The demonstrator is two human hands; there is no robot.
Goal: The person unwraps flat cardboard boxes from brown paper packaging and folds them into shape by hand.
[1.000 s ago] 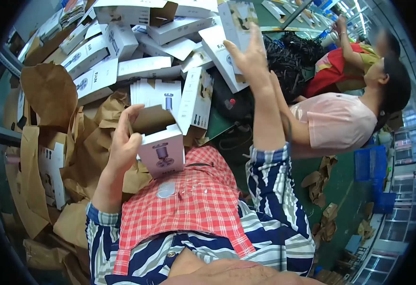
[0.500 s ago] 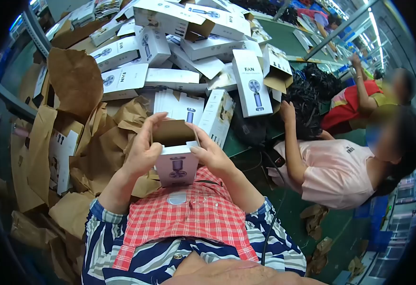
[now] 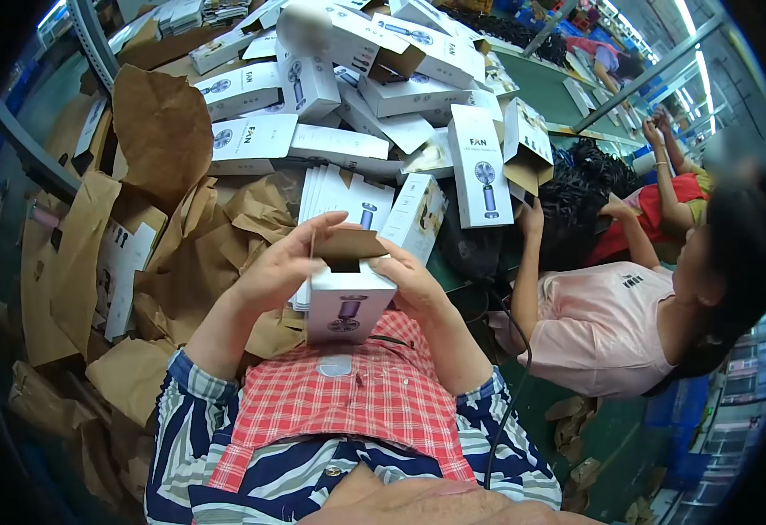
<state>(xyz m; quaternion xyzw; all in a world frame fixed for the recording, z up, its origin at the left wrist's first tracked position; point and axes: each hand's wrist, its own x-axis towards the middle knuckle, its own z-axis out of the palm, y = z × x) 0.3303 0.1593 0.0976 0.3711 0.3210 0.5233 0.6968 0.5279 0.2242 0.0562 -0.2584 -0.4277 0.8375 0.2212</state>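
Observation:
A white fan box (image 3: 341, 317), printed with a purple handheld fan, is held upright in front of my apron, its top end open and brown inside. My left hand (image 3: 280, 267) grips its left side, the thumb slightly blurred at the top edge and the fingers stretched along the flap. On the other side, my right hand (image 3: 411, 282) holds the right wall near the opening, fingers curled around the corner. Just behind the box lie a stack of flat white cartons (image 3: 335, 194) and another white box (image 3: 415, 219). Whatever is inside the held box is hidden.
A large heap of white fan boxes (image 3: 418, 92) covers the far side. Crumpled brown paper (image 3: 195, 289) lies at the left. At the right sits a co-worker in a pink shirt (image 3: 606, 319), hands near a pile of black cords (image 3: 576, 188). A black cable (image 3: 523, 372) hangs beside my right arm.
The held box has shifted slightly right and tilted a little. My left hand's fingers have straightened and its thumb has moved at the box's top edge. The whole view has shifted slightly.

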